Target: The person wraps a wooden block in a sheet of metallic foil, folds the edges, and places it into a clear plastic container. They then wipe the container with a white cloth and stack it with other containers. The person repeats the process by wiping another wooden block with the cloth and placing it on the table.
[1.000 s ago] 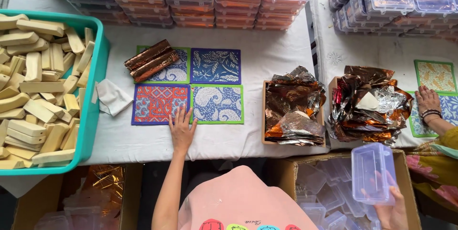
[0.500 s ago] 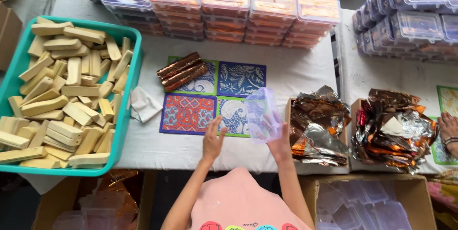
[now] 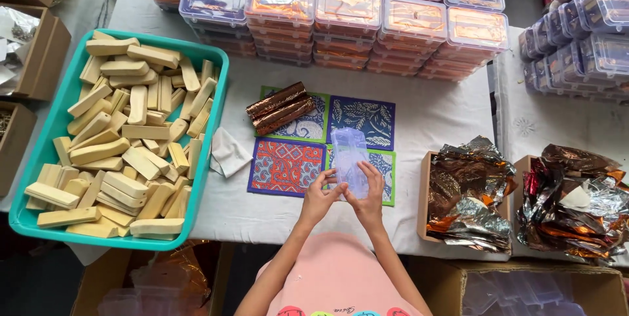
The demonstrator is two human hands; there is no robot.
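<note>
Both hands (image 3: pixel 319 197) (image 3: pixel 369 199) clasp a clear rectangular plastic box (image 3: pixel 349 158) over patterned mats (image 3: pixel 286 166).

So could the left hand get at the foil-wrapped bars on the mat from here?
Probably yes, once it lets go: the left hand now helps hold the clear box, and the bars lie uncovered on the mat just beyond.

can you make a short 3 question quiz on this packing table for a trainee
1. True or false: both hands, left hand and right hand, hold the clear plastic box.
2. What fills the teal tray? A) pale bars B) foil sheets C) lids
3. How many foil-wrapped bars lie on the patterned mats?

Key: 1 true; 2 A, pale bars; 3 three.
</note>
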